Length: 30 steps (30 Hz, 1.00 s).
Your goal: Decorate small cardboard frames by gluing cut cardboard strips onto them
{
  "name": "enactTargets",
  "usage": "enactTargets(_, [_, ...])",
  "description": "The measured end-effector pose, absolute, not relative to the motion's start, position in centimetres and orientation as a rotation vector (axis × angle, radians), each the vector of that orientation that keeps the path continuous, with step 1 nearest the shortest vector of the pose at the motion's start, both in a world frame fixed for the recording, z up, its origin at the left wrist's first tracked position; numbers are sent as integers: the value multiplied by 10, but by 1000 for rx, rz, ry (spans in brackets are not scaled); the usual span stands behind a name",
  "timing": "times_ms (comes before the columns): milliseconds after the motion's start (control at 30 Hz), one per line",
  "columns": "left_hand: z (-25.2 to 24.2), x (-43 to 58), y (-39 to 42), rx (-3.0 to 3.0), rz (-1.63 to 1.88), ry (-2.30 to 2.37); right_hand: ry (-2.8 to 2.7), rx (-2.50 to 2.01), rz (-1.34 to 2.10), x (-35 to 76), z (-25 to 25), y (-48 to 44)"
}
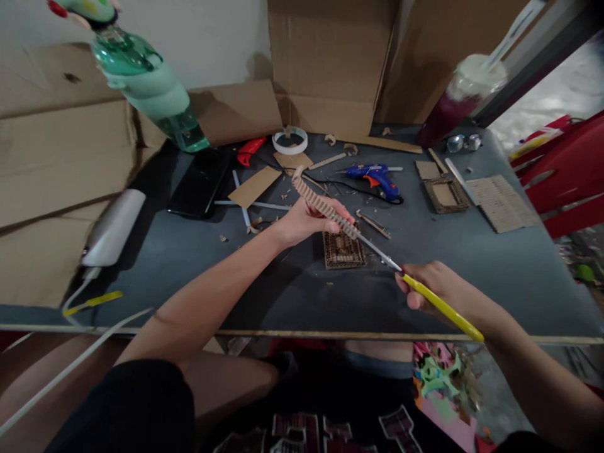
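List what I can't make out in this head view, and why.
Head view:
Square cardboard piece: far edge hidden by the left hand and corrugated cardboard strip.
Yellow-handled scissors: part of the handles hidden by the right hand.
Shirt lettering: cut off by the bottom edge.
Object atop the green bottle: cut off by the top edge.

The brown corrugated cardboard strip looks matt and ribbed; the long yellow-handled scissors have shiny metal blades; the tall green bottle is glossy, translucent plastic.
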<state>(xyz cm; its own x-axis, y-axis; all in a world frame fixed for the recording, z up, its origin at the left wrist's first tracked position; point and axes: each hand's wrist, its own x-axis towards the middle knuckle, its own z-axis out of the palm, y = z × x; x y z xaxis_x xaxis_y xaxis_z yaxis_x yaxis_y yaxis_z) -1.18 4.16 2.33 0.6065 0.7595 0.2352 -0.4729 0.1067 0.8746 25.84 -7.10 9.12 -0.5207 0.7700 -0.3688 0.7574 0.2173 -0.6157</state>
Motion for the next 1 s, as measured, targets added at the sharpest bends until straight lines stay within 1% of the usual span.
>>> enactTargets(300, [21, -12, 44, 1143, 896, 354, -2478, -1660, 1176, 254, 93, -75])
enactTargets(567, [19, -11, 43, 1136, 914, 278, -2421, -1779, 1208, 251, 97, -73])
enactTargets(833, [19, -9, 43, 1120, 893, 327, -2416, -1620, 1229, 256, 82, -77])
enactTargets(1000, [21, -9, 42, 1099, 901, 343, -2393, -1608, 1222, 255, 84, -78])
